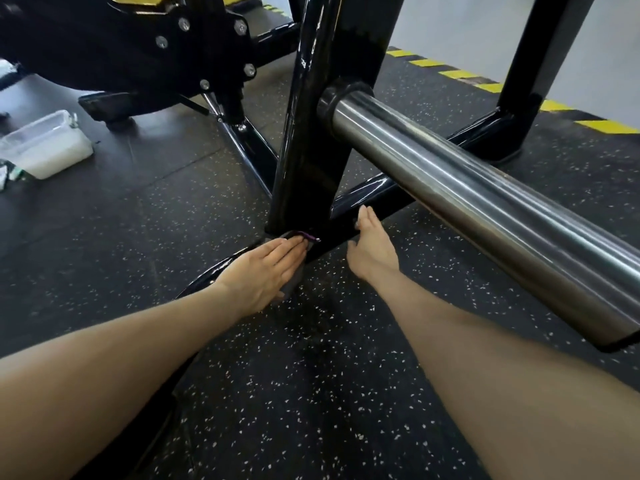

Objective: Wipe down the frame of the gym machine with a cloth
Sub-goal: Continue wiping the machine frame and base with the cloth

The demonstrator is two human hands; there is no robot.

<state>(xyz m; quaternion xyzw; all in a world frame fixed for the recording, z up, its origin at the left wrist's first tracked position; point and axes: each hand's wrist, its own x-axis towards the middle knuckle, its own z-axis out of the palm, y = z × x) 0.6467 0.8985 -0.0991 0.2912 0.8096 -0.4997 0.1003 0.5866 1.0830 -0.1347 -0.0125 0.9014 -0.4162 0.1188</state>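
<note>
The gym machine's glossy black frame fills the view: an upright post (311, 140) meets a low base bar (367, 202) on the floor. My left hand (266, 271) lies flat with straight fingers on a grey cloth (294, 282) with a purple edge, pressing it against the base bar at the foot of the post. Most of the cloth is hidden under the palm. My right hand (372, 247) rests with straight fingers against the base bar just right of the post and holds nothing.
A thick chrome sleeve (485, 209) juts from the post toward the lower right, above my right forearm. A clear plastic tub (45, 147) stands on the speckled rubber floor at left. Bolted black machine parts (166, 57) hang at upper left. Yellow-black tape (491, 86) edges the mat.
</note>
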